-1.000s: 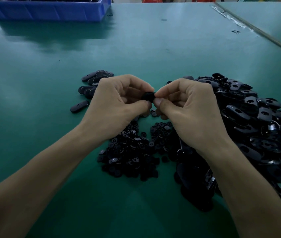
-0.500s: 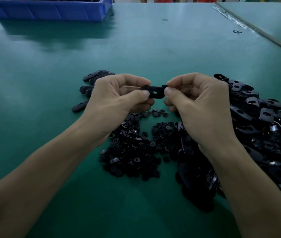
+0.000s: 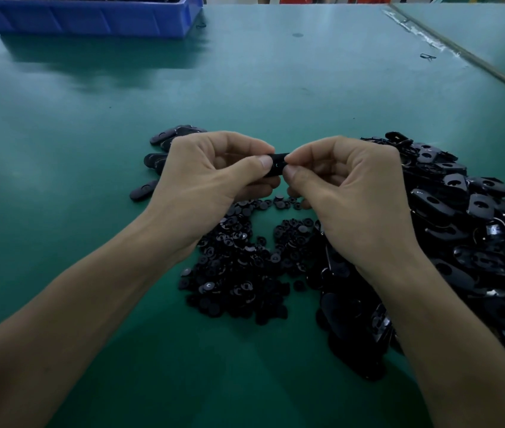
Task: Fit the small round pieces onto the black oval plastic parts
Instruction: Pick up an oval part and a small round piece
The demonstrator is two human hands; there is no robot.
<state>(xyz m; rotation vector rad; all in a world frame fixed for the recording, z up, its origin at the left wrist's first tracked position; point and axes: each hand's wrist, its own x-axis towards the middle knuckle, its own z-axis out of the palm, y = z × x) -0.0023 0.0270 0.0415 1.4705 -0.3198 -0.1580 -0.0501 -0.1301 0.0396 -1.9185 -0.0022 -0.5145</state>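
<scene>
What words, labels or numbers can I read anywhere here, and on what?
No text can be read.
Blue bin: plain wall, no label.
Black oval part, pinched by left hand and right hand: no lettering visible.
Small round pieces: pale curved marks, too small to read.

Blue bin (image 3: pixel 90 21) cropped at top, held oval part (image 3: pixel 279 162) mostly covered
</scene>
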